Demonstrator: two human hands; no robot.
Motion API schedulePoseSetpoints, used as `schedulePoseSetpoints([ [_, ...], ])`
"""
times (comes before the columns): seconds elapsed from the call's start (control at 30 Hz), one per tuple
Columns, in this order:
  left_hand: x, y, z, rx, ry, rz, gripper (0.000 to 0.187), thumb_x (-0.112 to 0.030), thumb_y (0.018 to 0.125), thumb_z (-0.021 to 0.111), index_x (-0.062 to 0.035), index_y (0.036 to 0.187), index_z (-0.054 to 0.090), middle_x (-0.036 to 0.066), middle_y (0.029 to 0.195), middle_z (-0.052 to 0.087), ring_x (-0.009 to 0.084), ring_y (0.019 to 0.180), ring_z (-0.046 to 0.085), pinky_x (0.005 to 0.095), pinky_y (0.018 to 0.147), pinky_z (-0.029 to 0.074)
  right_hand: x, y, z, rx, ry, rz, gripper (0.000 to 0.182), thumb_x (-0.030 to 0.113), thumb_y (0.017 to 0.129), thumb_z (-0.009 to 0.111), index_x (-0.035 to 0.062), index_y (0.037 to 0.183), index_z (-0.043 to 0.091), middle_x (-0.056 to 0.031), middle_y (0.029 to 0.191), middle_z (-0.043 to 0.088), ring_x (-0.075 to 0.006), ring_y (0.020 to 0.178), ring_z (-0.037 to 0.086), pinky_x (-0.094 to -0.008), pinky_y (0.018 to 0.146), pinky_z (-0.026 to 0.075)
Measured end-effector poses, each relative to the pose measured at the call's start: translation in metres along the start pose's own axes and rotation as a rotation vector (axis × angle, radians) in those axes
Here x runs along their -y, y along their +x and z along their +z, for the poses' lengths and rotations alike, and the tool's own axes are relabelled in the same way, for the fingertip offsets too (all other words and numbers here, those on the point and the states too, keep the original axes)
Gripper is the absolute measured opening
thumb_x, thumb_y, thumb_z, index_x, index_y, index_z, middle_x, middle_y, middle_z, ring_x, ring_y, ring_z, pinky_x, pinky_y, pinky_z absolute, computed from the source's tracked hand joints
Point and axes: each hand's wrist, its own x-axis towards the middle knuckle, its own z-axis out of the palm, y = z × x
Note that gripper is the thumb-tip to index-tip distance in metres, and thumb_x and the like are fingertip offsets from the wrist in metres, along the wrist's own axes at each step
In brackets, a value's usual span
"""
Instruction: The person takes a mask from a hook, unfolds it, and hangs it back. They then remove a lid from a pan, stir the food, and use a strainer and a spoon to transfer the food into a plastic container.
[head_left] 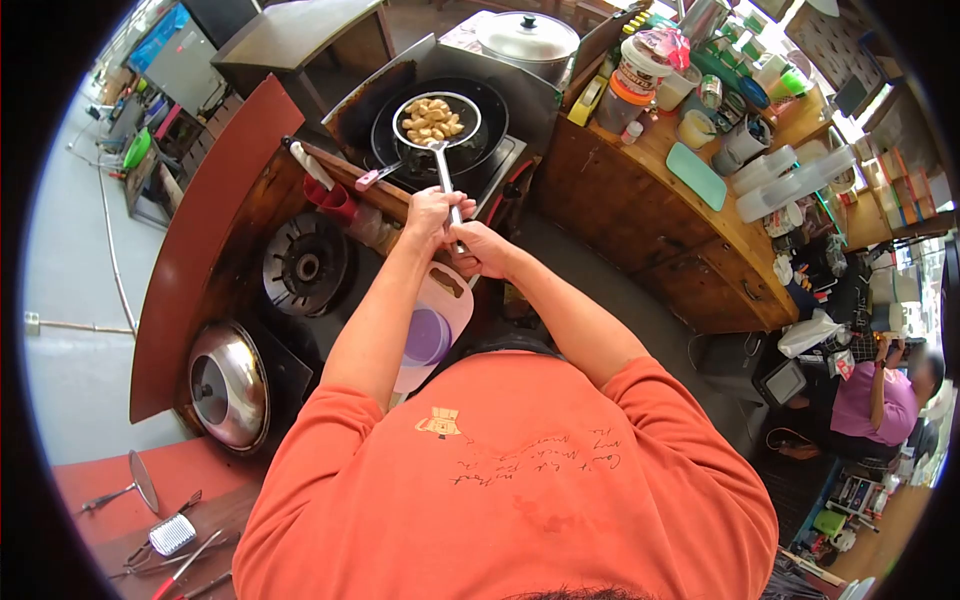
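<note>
Both my hands grip the long metal handle (443, 170) of a round strainer (477, 122). My left hand (430, 215) is wrapped round the handle's middle part, with my right hand (480, 249) closed at its near end. Golden-brown fried pieces (432, 121) lie in the strainer, which is over a dark wok (490, 95) on the stove. A pink-handled utensil (375, 177) leans on the wok's left edge. Below my hands are a pale board (452, 300) and a purple bowl (427, 337), partly hidden by my arm and shirt.
A second burner (307, 264) and a domed lid (228, 388) are on the left, behind a red panel (200, 240). A lidded pot (527, 42) stands beyond the wok. Jars and containers crowd a wooden counter (630, 205) at right. Another person (875, 402) sits far right.
</note>
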Motion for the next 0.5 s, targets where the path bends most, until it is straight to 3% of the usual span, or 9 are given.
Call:
schedulePoseSetpoints([
  [0.03,0.000,-0.001,-0.010,-0.008,0.002,0.000,0.005,-0.001,0.090,0.057,0.0021,0.093,0.060,0.011,0.076,0.064,0.0187,0.059,0.062,0.0280,0.050,0.053,0.002,-0.001,0.005,0.007,0.003,0.004,0.033,0.028,0.088,0.056,0.0124,0.062,0.045,0.0039,0.050,0.032,-0.0087,0.037,0.028,-0.0251,0.037,0.021],
  [0.1,-0.001,-0.003,-0.030,0.147,-0.065,0.060,0.006,-0.004,0.091,0.058,0.0020,0.093,0.059,0.008,0.075,0.061,0.0155,0.058,0.059,0.0262,0.048,0.051,0.005,-0.007,0.012,-0.002,-0.374,0.036,0.039,0.038,0.091,0.058,0.0112,0.064,0.050,0.0020,0.049,0.041,-0.0082,0.037,0.035,-0.0240,0.036,0.023],
  [0.17,-0.003,-0.003,-0.040,0.134,-0.132,0.078,0.007,-0.005,0.094,0.055,0.0008,0.092,0.058,0.006,0.079,0.058,0.0119,0.064,0.056,0.0242,0.046,0.047,0.010,-0.028,0.023,0.023,-0.660,0.146,0.041,0.044,0.090,0.060,0.0079,0.071,0.061,-0.0020,0.055,0.056,-0.0095,0.041,0.049,-0.0231,0.036,0.034],
  [0.23,-0.004,-0.010,-0.041,0.148,-0.109,0.076,0.008,-0.005,0.095,0.053,0.0022,0.094,0.058,0.007,0.080,0.058,0.0112,0.064,0.055,0.0236,0.046,0.046,-0.013,-0.028,0.016,0.066,-0.865,0.237,0.043,0.047,0.088,0.061,0.0058,0.077,0.066,-0.0031,0.057,0.060,-0.0116,0.045,0.053,-0.0242,0.039,0.040],
  [0.3,-0.011,-0.010,-0.050,0.158,-0.091,0.087,0.009,-0.005,0.095,0.053,0.0026,0.096,0.058,0.007,0.081,0.057,0.0112,0.064,0.055,0.0235,0.046,0.045,-0.041,-0.023,0.016,0.080,-1.108,0.362,0.056,0.055,0.087,0.057,-0.0001,0.088,0.070,-0.0110,0.072,0.070,-0.0179,0.054,0.064,-0.0281,0.047,0.052],
  [0.37,-0.014,-0.007,-0.054,0.169,-0.070,0.102,0.009,-0.004,0.095,0.053,0.0030,0.097,0.058,0.007,0.081,0.057,0.0112,0.064,0.054,0.0233,0.046,0.045,-0.068,-0.017,0.023,0.050,-1.197,0.502,0.069,0.061,0.089,0.051,-0.0053,0.088,0.069,-0.0136,0.074,0.071,-0.0203,0.055,0.066,-0.0314,0.050,0.056],
  [0.43,-0.008,-0.006,-0.055,0.167,-0.098,0.103,0.011,-0.004,0.095,0.053,0.0033,0.100,0.059,0.007,0.081,0.057,0.0111,0.064,0.054,0.0228,0.046,0.044,-0.096,-0.007,0.025,0.045,-1.256,0.480,0.077,0.065,0.091,0.045,-0.0089,0.085,0.067,-0.0139,0.071,0.070,-0.0216,0.053,0.065,-0.0328,0.050,0.056],
  [0.5,-0.007,-0.007,-0.059,0.207,-0.078,0.137,0.012,-0.005,0.096,0.053,0.0032,0.103,0.060,0.006,0.083,0.058,0.0112,0.064,0.054,0.0229,0.046,0.043,-0.115,-0.003,0.029,0.008,-1.325,0.399,0.072,0.059,0.093,0.046,-0.0069,0.073,0.066,-0.0127,0.065,0.067,-0.0219,0.052,0.065,-0.0336,0.050,0.056],
])
